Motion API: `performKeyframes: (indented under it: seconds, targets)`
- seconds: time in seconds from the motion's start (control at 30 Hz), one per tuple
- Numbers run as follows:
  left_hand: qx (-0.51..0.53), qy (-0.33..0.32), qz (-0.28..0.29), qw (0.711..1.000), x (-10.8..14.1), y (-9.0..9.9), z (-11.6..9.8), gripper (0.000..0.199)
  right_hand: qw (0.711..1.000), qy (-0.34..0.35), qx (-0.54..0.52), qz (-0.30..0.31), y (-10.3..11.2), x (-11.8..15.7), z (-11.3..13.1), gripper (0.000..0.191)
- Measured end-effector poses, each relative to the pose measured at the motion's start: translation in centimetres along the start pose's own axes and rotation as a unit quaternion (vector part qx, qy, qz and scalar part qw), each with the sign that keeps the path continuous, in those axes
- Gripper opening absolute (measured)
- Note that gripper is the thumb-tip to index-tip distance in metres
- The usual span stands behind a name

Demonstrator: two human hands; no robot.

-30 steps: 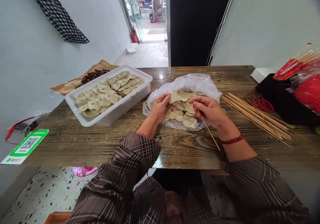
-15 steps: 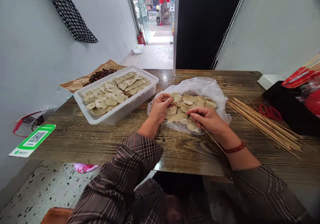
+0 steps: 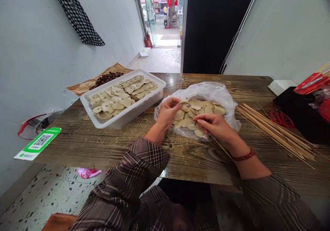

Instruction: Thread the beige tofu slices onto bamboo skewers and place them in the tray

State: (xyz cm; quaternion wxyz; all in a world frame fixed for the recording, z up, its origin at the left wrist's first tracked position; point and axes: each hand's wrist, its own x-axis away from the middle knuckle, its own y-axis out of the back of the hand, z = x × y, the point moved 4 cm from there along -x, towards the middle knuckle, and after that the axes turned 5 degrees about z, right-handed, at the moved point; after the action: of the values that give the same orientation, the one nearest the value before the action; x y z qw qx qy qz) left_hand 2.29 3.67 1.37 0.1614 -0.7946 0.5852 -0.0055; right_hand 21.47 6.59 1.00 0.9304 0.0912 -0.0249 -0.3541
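My left hand pinches a thin pale slice over the left side of a clear plastic bag. Several similar round slices lie heaped on the open bag. Over the bag's near right part, my right hand is closed on a thin wooden skewer, which slants down to the right beneath my wrist. To the left stands a white tray holding skewered slices in rows. A bundle of bare skewers lies right of the bag.
Dark brown fruits sit on paper behind the tray. Red scissors and a black holder are at the right. A green QR card lies at the left edge of the wooden table.
The slice in my left hand has tilted from facing the camera to nearly edge-on. My right hand keeps hold of the skewer. The whole view has shifted slightly.
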Motion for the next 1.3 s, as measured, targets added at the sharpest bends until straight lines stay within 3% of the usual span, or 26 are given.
performKeyframes:
  seconds: [0.2, 0.5, 1.07, 1.3]
  targets:
    - [-0.006, -0.008, 0.002, 1.000, 0.01, -0.07, -0.04, 0.028, 1.000, 0.000, 0.012, -0.003, 0.07, -0.04, -0.29, 0.026]
    - [0.056, 0.056, -0.017, 0.997, 0.06, 0.19, 0.14, 0.040, 1.000, -0.005, 0.022, 0.006, -0.02, 0.08, -0.02, 0.031]
    - [-0.018, 0.007, -0.017, 1.000, -0.18, 0.39, -0.02, 0.025, 0.998, -0.011, 0.055, -0.019, 0.20, -0.10, -0.51, 0.035]
    - [-0.067, -0.001, -0.007, 0.998, 0.26, -0.26, -0.60, 0.030, 0.995, -0.001, 0.095, -0.035, 0.10, -0.12, -0.60, 0.036]
